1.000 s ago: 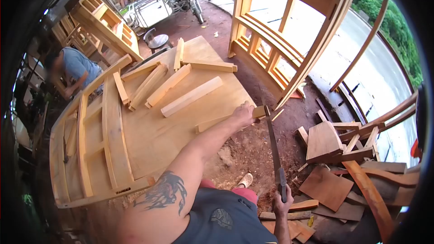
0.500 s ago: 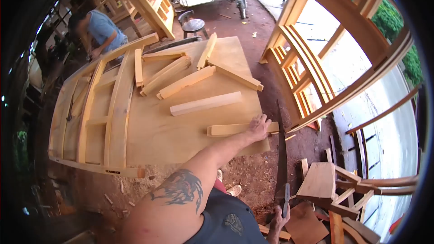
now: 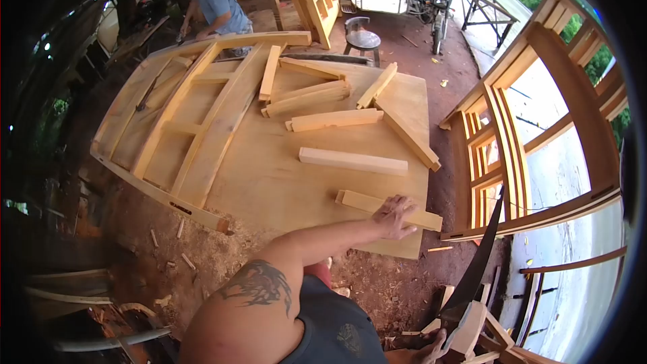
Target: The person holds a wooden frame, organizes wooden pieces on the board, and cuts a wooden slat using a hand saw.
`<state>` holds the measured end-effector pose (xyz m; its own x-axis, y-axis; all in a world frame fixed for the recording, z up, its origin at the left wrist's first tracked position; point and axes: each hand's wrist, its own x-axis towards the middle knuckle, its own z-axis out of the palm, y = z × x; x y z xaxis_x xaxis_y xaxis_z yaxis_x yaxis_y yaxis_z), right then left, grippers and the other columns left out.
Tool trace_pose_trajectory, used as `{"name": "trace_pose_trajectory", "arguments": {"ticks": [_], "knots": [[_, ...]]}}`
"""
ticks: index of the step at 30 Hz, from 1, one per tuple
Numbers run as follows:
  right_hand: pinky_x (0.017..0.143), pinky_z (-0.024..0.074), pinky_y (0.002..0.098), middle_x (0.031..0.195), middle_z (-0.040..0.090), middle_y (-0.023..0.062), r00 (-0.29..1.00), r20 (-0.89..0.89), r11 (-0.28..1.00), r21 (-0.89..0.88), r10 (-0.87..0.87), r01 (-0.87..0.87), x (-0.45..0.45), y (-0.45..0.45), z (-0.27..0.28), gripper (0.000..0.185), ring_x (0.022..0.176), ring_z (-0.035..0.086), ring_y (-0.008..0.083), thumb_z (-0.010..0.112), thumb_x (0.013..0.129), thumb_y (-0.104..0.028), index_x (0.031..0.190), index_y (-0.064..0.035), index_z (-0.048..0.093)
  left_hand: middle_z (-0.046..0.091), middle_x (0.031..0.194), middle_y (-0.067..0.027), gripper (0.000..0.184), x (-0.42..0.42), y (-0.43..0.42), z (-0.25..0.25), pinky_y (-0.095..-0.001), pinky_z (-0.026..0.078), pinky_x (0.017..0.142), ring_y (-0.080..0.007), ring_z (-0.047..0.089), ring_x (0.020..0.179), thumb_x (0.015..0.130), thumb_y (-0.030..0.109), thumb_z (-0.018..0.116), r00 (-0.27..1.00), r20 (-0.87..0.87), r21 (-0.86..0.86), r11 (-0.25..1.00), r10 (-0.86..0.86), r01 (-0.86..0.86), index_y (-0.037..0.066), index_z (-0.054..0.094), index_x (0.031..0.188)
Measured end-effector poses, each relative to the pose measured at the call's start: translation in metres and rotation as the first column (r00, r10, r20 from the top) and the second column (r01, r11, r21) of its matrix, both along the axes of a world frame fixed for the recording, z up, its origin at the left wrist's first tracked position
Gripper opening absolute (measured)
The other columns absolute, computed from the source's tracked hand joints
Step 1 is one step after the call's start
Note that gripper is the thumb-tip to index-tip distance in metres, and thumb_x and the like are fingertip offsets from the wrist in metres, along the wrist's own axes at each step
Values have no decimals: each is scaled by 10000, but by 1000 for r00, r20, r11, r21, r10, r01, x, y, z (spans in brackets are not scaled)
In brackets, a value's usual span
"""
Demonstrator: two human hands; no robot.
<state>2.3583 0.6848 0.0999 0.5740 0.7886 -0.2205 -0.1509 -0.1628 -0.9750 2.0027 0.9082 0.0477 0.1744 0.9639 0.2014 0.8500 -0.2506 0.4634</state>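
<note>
My left hand [image 3: 396,217] lies across a squared wooden block [image 3: 360,203] near the right edge of a plywood-topped table [image 3: 263,175]. Its fingers and thumb straddle the block. At the lower right, my right hand [image 3: 433,350] is closed around the handle of a handsaw, which is partly hidden. The dark saw blade [image 3: 477,263] points up and away, apart from the block. A paler squared length of wood [image 3: 354,161] rests just beyond the block.
Several cut rails [image 3: 333,119] lie farther back on the table, beside a wooden frame [image 3: 222,111]. A large frame [image 3: 573,74] stands at right, with wooden parts [image 3: 470,329] below it. Across the table, a person in a blue shirt [image 3: 219,3] bends over. A stool [image 3: 362,39] stands behind.
My view has turned left, shifting the table rightward in the picture. The saw has tilted, its tip now farther right of the block. My left hand's fingers look more spread on the block.
</note>
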Motion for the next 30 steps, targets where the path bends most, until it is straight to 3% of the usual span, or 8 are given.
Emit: {"name": "trace_pose_trajectory", "arguments": {"ticks": [5,9,11,12,15,19,23,30], "knots": [[379,401,338,715,594,103,1000,-6,987,-161,11,-12,7,3,-49,222,494,529,201,714,936,-224,982,-24,632,511,1428,-228,558,-142,-17,46,-539,381,1142,-402,477,1339,877,348,743,958,40,181,941,283,-286,73,601,1340],[391,416,367,798,629,114,997,-59,947,-320,-47,26,-35,-1,-39,282,510,544,212,718,945,-273,968,-1,648,455,1487,-260,706,-281,16,51,-543,341,1156,-430,410,1396,854,399,747,847,-116,176,850,519,-496,46,528,1424],[439,462,389,853,658,122,994,-88,879,-477,-69,19,-37,-7,-62,308,567,582,225,716,949,-285,966,20,672,436,1512,-263,793,-326,36,54,-553,320,1175,-428,403,1409,839,477,759,818,-228,130,849,528,-511,46,503,1454],[548,522,411,924,692,126,978,175,942,-292,-116,165,-69,-7,-52,355,702,636,246,696,962,-308,986,46,706,452,1492,-257,808,-338,44,57,-555,327,1170,-423,415,1397,828,483,771,806,-265,138,848,529,-511,47,503,1453],[645,551,411,974,713,129,984,136,925,-347,-113,154,-85,-14,-78,388,823,656,254,683,966,-334,1071,37,722,425,1539,-253,891,-360,77,54,-574,309,1181,-417,384,1444,831,562,753,832,-346,-62,875,433,-481,73,448,1510],[455,478,378,821,651,82,964,-167,920,-367,-209,136,-89,-19,-118,238,595,596,234,636,976,-293,958,-65,699,492,1488,-228,885,-374,117,14,-574,346,1153,-380,449,1415,815,576,764,897,-297,-201,897,327,-394,95,467,1495],[362,416,367,735,592,67,974,-21,907,-368,-226,203,-136,-6,-87,201,482,546,244,602,981,-286,918,-99,642,551,1419,-190,755,-405,128,-28,-525,380,1126,-359,533,1327,801,514,800,922,-259,-346,864,287,-366,101,580,1393],[354,480,482,779,662,136,978,3,907,-372,-210,196,-129,15,-97,222,491,607,335,542,999,-306,965,-108,636,347,1622,-250,966,-455,79,54,-532,275,1213,-395,318,1510,814,651,717,856,-400,-304,833,329,-462,44,458,1519]]}}
